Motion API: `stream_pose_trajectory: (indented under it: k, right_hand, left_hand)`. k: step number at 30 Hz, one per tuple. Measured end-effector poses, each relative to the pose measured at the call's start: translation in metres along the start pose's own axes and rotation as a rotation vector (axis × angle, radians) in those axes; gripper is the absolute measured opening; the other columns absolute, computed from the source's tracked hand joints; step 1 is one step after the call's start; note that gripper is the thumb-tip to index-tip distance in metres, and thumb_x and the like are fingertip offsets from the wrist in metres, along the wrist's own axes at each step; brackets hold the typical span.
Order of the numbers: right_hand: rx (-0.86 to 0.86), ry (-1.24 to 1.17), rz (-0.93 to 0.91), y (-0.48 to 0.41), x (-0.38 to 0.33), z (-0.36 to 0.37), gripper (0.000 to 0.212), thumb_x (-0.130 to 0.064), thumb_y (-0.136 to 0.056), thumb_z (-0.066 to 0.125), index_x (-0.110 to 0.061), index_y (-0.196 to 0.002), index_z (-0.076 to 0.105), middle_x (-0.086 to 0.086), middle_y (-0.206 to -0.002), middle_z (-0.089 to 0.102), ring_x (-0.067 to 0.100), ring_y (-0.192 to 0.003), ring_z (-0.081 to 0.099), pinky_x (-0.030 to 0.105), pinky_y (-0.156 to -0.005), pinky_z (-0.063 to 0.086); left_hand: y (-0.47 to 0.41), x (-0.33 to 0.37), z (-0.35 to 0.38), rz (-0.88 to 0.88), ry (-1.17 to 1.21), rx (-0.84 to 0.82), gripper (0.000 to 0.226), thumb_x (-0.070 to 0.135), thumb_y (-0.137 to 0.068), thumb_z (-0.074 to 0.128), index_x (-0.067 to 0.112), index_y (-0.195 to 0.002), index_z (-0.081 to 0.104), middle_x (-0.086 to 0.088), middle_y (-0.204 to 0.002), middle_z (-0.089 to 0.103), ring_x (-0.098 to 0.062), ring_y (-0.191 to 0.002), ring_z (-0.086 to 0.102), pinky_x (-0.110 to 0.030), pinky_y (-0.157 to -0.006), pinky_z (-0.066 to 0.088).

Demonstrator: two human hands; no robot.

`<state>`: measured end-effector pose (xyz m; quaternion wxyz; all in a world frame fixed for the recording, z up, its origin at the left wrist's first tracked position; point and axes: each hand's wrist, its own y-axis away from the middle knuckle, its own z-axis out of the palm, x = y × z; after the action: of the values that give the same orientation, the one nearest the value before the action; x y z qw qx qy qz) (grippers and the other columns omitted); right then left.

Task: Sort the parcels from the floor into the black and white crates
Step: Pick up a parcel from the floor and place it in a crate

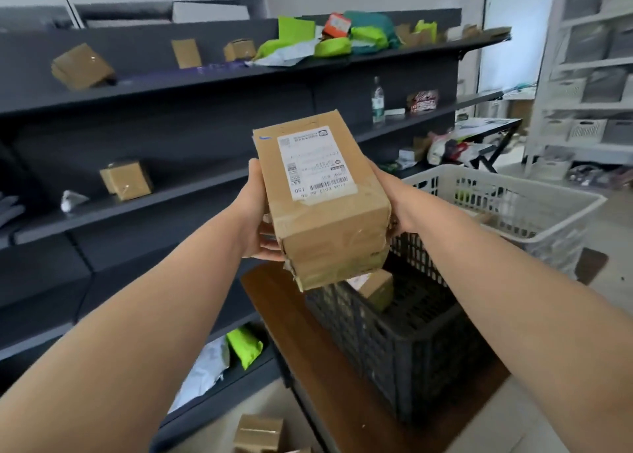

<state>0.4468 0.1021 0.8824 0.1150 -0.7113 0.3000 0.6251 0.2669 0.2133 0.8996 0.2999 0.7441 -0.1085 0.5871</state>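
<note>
I hold a brown cardboard parcel with a white shipping label up in front of me, over the near corner of the black crate. My left hand grips its left side, fingers curled under it. My right hand grips its right side, mostly hidden behind the box. The black crate sits on a brown table and holds a small brown box. The white crate stands just behind it to the right. Another brown parcel lies on the floor at the bottom.
Dark shelving fills the left side, with brown boxes, green and grey mailer bags and a bottle on it. A white rack of bins stands at the far right. A black folding table is behind the white crate.
</note>
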Motion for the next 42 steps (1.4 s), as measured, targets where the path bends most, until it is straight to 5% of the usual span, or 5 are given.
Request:
stream_pose_trajectory:
  k: [7, 16, 23, 32, 42]
  right_hand:
    - [0.004, 0.143, 0.167, -0.076, 0.054, -0.122, 0.065, -0.087, -0.075, 0.037, -0.028, -0.084, 0.062, 0.005, -0.086, 0.067, 0.030, -0.078, 0.061, 0.032, -0.054, 0.051]
    - [-0.528, 0.226, 0.440, -0.140, 0.130, -0.163, 0.061, -0.071, -0.080, 0.049, -0.023, -0.112, 0.069, 0.015, -0.110, 0.074, 0.042, -0.110, 0.062, 0.068, -0.094, 0.045]
    - [-0.661, 0.547, 0.600, -0.170, 0.159, -0.108, 0.072, -0.065, -0.096, 0.024, -0.021, -0.153, 0.027, 0.016, -0.145, 0.045, 0.041, -0.126, 0.049, 0.063, -0.102, 0.037]
    - [-0.957, 0.589, 0.618, -0.180, 0.167, -0.085, 0.067, -0.063, -0.095, 0.038, -0.020, -0.146, 0.037, 0.014, -0.134, 0.053, 0.040, -0.126, 0.051, 0.059, -0.093, 0.046]
    - [-0.338, 0.498, 0.404, -0.218, 0.191, -0.062, 0.074, -0.063, -0.098, 0.029, -0.019, -0.156, 0.017, 0.008, -0.163, 0.019, 0.032, -0.148, 0.019, 0.047, -0.116, 0.021]
  left_hand:
    - [-0.073, -0.013, 0.128, -0.121, -0.054, -0.010, 0.102, 0.098, -0.065, 0.020, 0.017, -0.100, 0.072, -0.017, -0.083, 0.077, -0.035, -0.082, 0.071, -0.051, -0.064, 0.060]
    - [-0.103, -0.071, 0.158, -0.452, -0.233, -0.112, 0.065, 0.058, -0.099, 0.035, 0.008, -0.141, 0.042, -0.031, -0.137, 0.051, -0.042, -0.101, 0.065, -0.046, -0.071, 0.062]
    - [-0.120, -0.053, 0.149, 0.191, -0.953, 0.355, 0.051, 0.005, -0.093, 0.046, 0.011, -0.144, 0.043, -0.014, -0.136, 0.055, -0.031, -0.119, 0.055, -0.037, -0.091, 0.050]
    - [-0.123, -0.099, 0.167, -0.061, -1.489, -0.375, 0.110, 0.053, -0.073, 0.079, 0.021, -0.156, 0.016, -0.004, -0.158, 0.029, -0.029, -0.145, 0.029, -0.055, -0.120, 0.017]
    - [-0.149, -0.102, 0.170, 0.071, -1.365, 0.023, 0.042, 0.009, -0.093, 0.053, 0.012, -0.134, 0.051, -0.008, -0.126, 0.059, -0.028, -0.122, 0.052, -0.055, -0.120, 0.018]
